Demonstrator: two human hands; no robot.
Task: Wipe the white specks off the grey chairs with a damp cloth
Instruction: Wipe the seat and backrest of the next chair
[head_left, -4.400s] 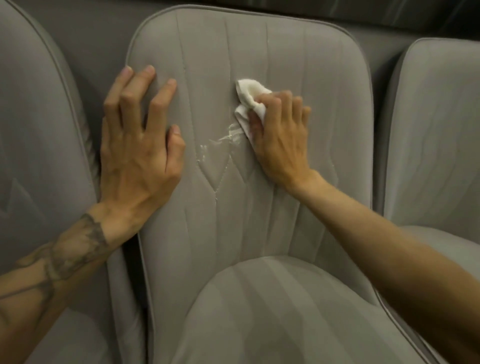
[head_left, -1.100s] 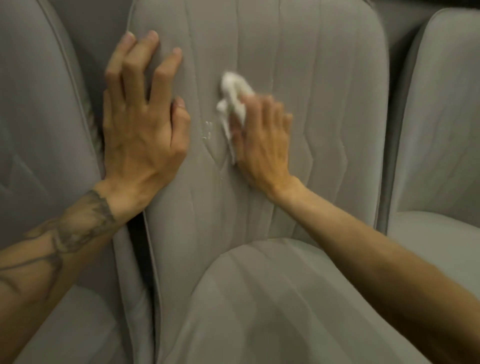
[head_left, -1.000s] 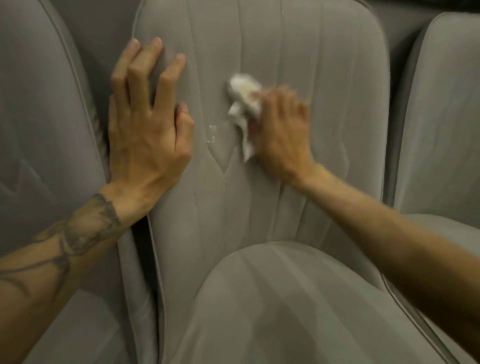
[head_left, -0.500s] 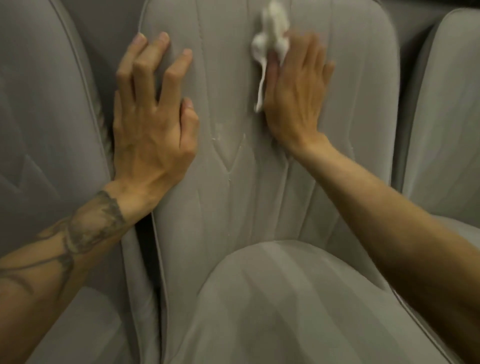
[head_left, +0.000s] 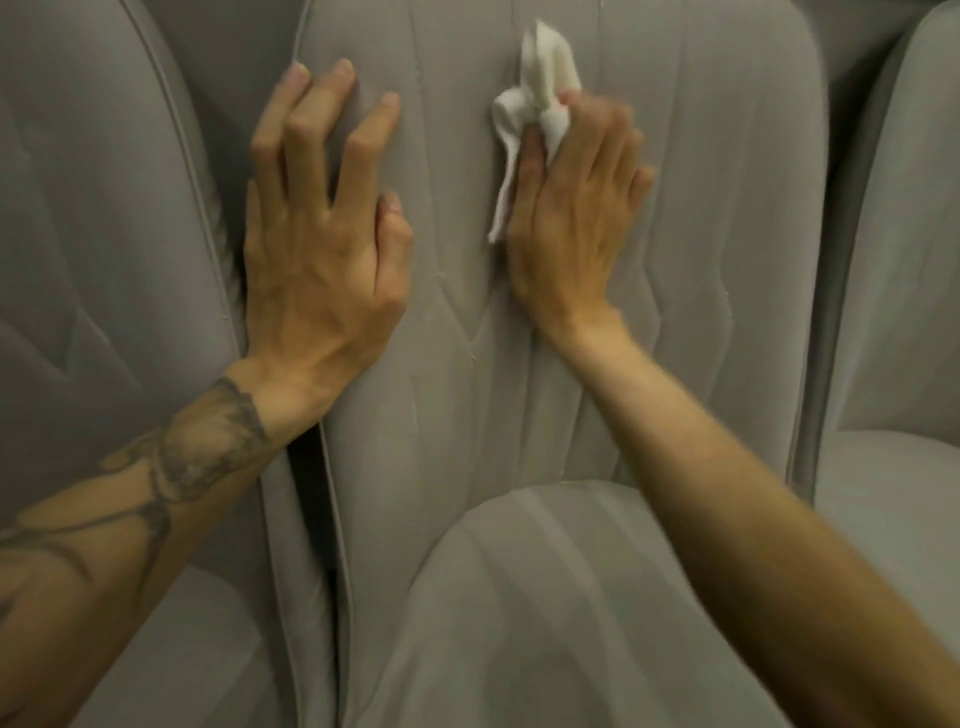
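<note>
A grey padded chair (head_left: 727, 218) fills the middle of the head view, its backrest stitched in vertical seams. My right hand (head_left: 571, 218) presses a crumpled white cloth (head_left: 545, 88) against the upper middle of the backrest; most of the cloth sticks out above and left of my fingers. My left hand (head_left: 322, 228) lies flat with fingers spread on the backrest's left edge, holding nothing. Between my hands, the seam area shows only faint tiny specks (head_left: 471, 358).
A second grey chair (head_left: 93, 249) stands close on the left, a dark narrow gap (head_left: 306, 499) between the two. A third grey chair (head_left: 904, 312) is at the right edge. The middle chair's seat cushion (head_left: 545, 613) lies below my arms.
My right hand and the cloth swept from beside the white smear up the backrest, then came down a little. The white smear between my hands is nearly gone. My left hand stayed put.
</note>
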